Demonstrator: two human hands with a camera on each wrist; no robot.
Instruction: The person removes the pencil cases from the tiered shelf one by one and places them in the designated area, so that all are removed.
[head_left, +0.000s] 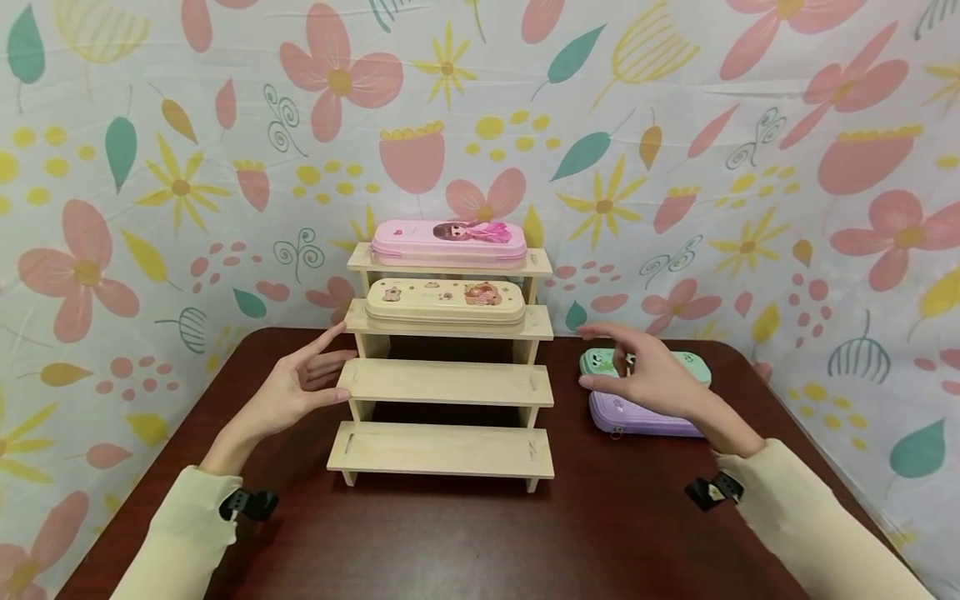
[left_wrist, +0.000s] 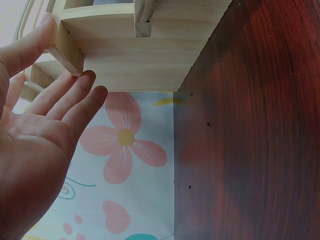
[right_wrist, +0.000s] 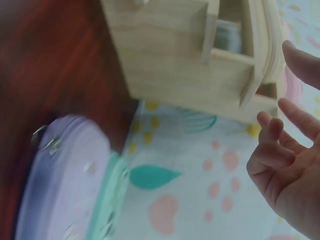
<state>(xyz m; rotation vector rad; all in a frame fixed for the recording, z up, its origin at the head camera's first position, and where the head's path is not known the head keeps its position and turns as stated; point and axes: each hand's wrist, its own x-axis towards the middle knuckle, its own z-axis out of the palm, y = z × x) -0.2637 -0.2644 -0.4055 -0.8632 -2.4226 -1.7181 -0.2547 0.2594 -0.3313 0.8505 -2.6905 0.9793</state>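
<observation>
A wooden four-step display rack (head_left: 446,381) stands on the table. A pink pencil case (head_left: 450,242) lies on its top step and a cream pencil case (head_left: 446,303) on the step below. My left hand (head_left: 302,381) is at the rack's left side, its fingertips right at the ends of the middle steps. In the left wrist view its fingers (left_wrist: 80,102) are extended along the wood. My right hand (head_left: 651,371) hovers right of the rack, fingers loosely bent and holding nothing. It partly covers a green pencil case (head_left: 693,367) and a purple pencil case (head_left: 637,417).
The dark red-brown table (head_left: 480,542) reaches back to a wall hung with flower-patterned cloth (head_left: 480,108). The rack's two lower steps are bare boards. The purple case lies in front of the green one, near the table's right edge.
</observation>
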